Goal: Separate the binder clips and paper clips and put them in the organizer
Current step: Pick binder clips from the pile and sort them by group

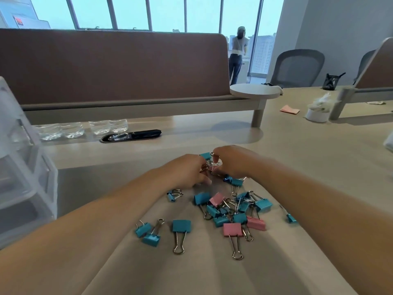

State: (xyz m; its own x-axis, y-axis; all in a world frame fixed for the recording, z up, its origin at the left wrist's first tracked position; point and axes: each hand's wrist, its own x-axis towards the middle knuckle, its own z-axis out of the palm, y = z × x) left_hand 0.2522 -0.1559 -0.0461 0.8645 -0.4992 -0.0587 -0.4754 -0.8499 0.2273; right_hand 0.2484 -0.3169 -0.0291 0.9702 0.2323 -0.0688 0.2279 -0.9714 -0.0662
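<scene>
Binder clips [181, 225] lie scattered on bench [319, 156], organizer [25, 188] well apart at left. Light, stiff, sprung; wire handles snag, so body is better hold. Left hand [187, 171] and right hand [231, 161] fingers pinch tangled silver wire, seemingly paper clips [210, 166]

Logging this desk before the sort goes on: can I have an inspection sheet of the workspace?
Surface: pale wooden desk.
Job's things: blue and pink binder clips scattered in front; silver clips between hands; clear organizer far left.
Clutter: water bottles, black pouch, tissue roll.
Grippers: left hand and right hand both pinch the silver clips.
Cables: nothing seen.
Surroundings: brown divider, office chair, person by window.
</scene>
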